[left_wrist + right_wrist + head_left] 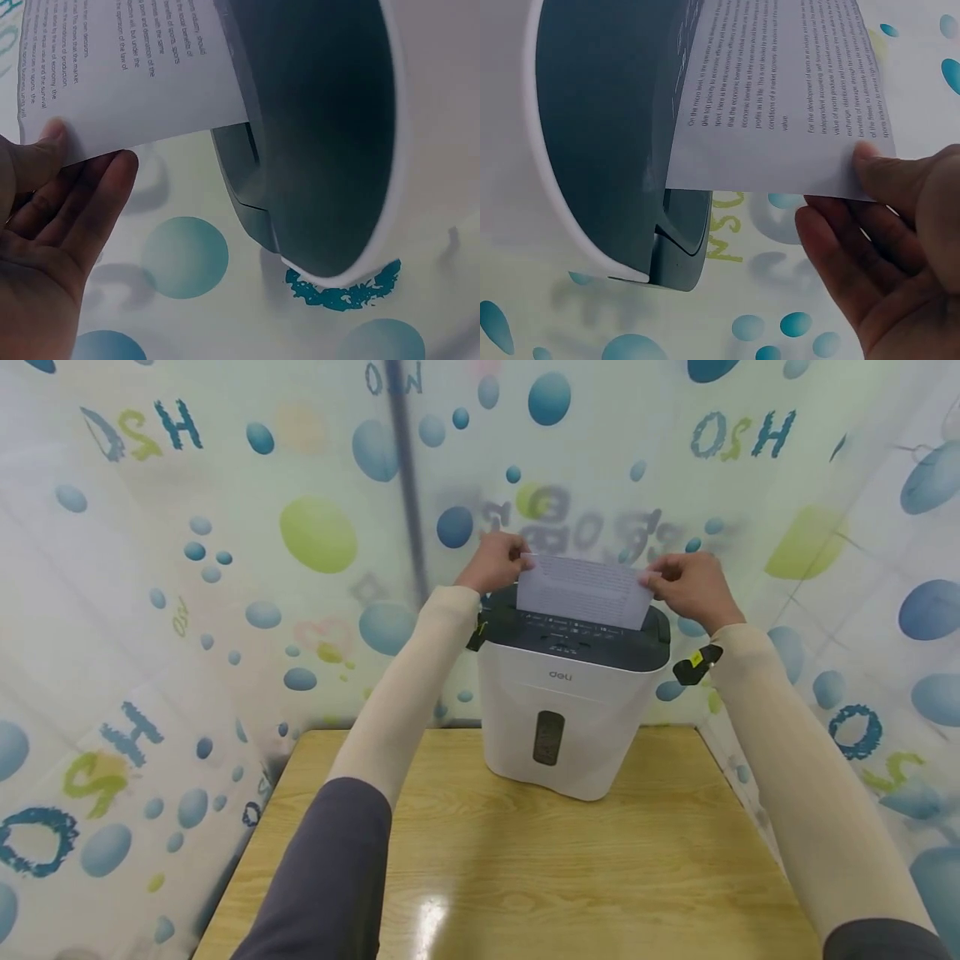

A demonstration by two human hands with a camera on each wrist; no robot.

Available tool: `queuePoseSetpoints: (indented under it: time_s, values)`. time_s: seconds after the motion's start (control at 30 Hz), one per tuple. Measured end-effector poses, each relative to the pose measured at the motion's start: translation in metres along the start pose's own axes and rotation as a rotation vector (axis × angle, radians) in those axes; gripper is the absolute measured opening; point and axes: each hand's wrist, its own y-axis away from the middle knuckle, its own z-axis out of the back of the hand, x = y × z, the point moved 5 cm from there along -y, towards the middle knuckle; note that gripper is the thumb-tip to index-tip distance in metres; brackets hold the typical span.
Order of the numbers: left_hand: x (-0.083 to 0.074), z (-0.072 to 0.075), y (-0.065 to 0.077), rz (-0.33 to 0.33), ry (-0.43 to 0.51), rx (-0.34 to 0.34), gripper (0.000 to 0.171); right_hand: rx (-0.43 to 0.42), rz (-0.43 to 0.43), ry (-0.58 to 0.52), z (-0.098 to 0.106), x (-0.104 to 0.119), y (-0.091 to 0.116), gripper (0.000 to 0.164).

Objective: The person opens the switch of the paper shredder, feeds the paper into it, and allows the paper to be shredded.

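A printed sheet of paper (585, 589) stands upright at the top of a paper shredder (558, 718), its lower edge down at the slot in the dark lid (577, 642). At the sheet's upper left corner my left hand (497, 562) pinches it between thumb and fingers. My right hand (693, 587) pinches the upper right corner the same way. Lines of text show on the paper (172, 97) in the left wrist view, where the left thumb (51, 146) lies on its face. In the right wrist view, the right thumb (885, 176) presses on the paper's edge.
The shredder has a white body with a dark window (549, 737) in front. It stands at the back of a wooden table (540, 868). Behind and beside it hang curtains (315, 460) printed with blue and green spots. Small black devices are strapped at both wrists.
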Motion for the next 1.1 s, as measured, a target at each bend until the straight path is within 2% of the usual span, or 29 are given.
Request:
queuePoseSetpoints:
  time_s: [0.33,0.53,0.77,0.9,1.1]
  values:
    - [0.003,-0.003,0.0,0.044,-0.07,0.083,0.017,0.151,0.008,0.065,-0.005,0.008,-0.005,0.04]
    - [-0.002,0.0,0.002,0.011,-0.132,0.118,0.02,0.241,0.019,0.139,-0.003,0.017,-0.01,0.038]
    - [-0.002,-0.008,-0.001,-0.037,-0.217,0.17,0.017,0.324,-0.01,0.171,-0.01,0.015,-0.01,0.034]
    - [0.0,-0.013,-0.001,-0.023,-0.259,0.214,0.019,0.358,-0.021,0.189,-0.014,0.013,-0.009,0.035]
    - [0.006,-0.023,0.0,0.053,-0.3,0.323,0.029,0.401,-0.023,0.193,-0.018,0.01,-0.008,0.037]
